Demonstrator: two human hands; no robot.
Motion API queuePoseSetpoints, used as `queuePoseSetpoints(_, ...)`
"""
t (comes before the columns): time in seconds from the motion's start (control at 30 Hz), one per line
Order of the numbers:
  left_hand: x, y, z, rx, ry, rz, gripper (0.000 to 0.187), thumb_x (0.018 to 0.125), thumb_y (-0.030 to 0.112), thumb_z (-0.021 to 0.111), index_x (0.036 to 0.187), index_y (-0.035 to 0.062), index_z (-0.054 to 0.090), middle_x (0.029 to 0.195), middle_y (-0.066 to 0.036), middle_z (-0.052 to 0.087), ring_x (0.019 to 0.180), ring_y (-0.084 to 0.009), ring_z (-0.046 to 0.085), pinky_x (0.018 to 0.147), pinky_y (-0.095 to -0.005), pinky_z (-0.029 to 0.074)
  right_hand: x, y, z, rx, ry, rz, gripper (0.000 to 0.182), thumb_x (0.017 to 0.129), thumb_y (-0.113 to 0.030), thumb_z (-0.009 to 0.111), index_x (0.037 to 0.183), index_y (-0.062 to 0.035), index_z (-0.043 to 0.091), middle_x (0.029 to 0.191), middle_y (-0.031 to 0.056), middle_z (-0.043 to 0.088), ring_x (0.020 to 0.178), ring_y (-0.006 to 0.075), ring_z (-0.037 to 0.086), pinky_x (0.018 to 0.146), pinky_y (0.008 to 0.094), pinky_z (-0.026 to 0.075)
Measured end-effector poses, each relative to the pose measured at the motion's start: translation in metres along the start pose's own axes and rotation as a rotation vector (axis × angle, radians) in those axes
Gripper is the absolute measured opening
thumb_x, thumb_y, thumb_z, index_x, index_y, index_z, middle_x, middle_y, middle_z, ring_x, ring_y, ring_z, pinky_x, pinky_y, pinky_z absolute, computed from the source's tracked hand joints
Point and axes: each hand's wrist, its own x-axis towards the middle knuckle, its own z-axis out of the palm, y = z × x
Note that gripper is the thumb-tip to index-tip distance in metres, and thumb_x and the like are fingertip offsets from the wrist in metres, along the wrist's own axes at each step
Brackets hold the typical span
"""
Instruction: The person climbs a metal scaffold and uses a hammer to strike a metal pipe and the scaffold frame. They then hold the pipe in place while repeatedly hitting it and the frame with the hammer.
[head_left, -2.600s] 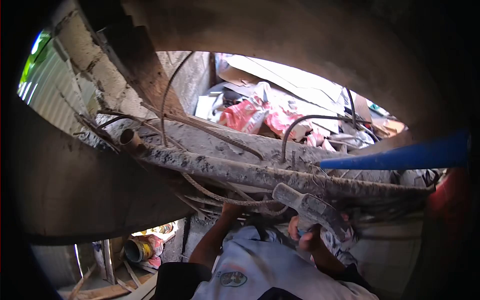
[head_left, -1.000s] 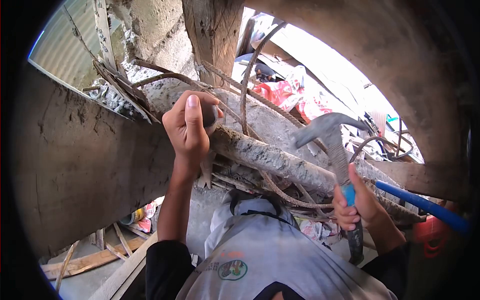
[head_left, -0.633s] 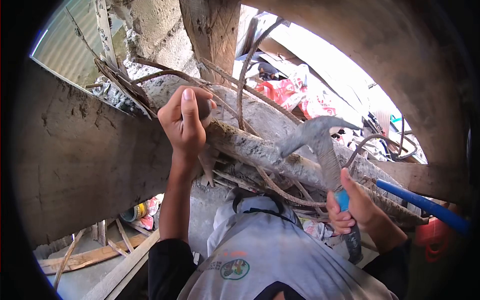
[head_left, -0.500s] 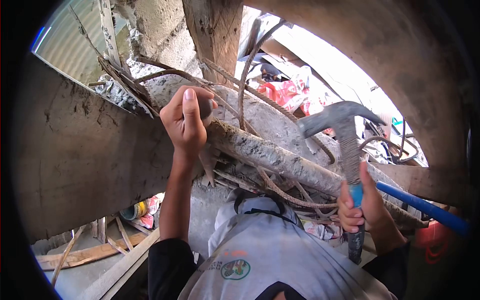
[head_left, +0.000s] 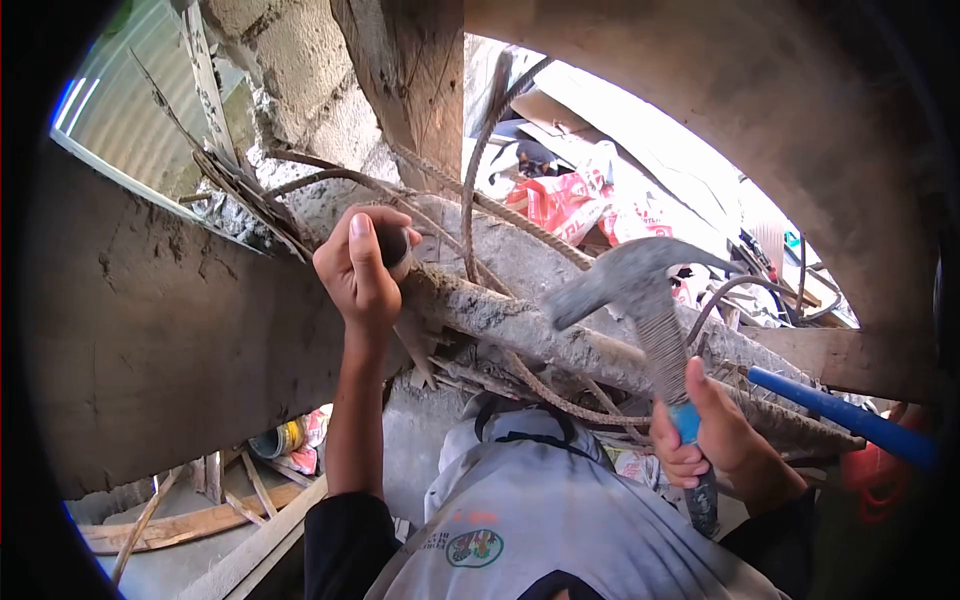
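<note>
My left hand (head_left: 358, 265) is wrapped round a thick, dark bar with a round end (head_left: 392, 243), most of it hidden by the fingers. It is held against the rough concrete beam (head_left: 540, 325), near the beam's left end. My right hand (head_left: 705, 435) grips a claw hammer (head_left: 640, 280) by its lower handle, thumb along the shaft. The hammer's grey head tilts left over the beam, its striking face pointing at the left hand's side. Cord or wire is wound round the upper handle, with a blue band below it.
Bent rebar (head_left: 470, 190) sticks up and curves across the beam. A wooden post (head_left: 410, 90) stands behind, and a large board (head_left: 190, 330) slants at left. A blue pipe (head_left: 835, 410) lies at right. Red and white sacks (head_left: 560, 205) and debris are beyond.
The hammer and my right hand have moved left, the head tipping down towards my left hand. My left hand keeps its grip; the whole view has shifted slightly.
</note>
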Motion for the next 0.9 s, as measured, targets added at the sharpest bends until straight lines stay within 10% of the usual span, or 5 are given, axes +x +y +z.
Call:
queuePoseSetpoints(0.7, 0.001, 0.0, -0.006, 0.061, -0.084, -0.023, 0.04, 0.095, 0.023, 0.034, 0.082, -0.0062, 0.058, 0.069, -0.013, 0.06, 0.066, -0.0181, 0.06, 0.065, -0.0282, 0.047, 0.006, -0.029, 0.002, 0.381, 0.097, -0.386, 0.071, 0.089, -0.07, 0.015, 0.066, -0.0098, 0.045, 0.039, -0.0005, 0.028, 0.025, 0.0111, 0.027, 0.024, 0.0305, 0.032)
queuePoseSetpoints(0.9, 0.0, -0.007, -0.007, -0.043, -0.032, 0.075, 0.058, 0.096, 0.044, 0.027, 0.093, -0.0073, 0.056, 0.083, -0.017, 0.062, 0.082, -0.0247, 0.062, 0.08, -0.0335, 0.048, 0.026, -0.016, 0.033, 0.068, 0.176, 0.169, 0.067, 0.092, -0.065, 0.026, 0.066, -0.0061, 0.045, 0.043, -0.0004, 0.031, 0.029, 0.0098, 0.029, 0.03, 0.0282, 0.032)
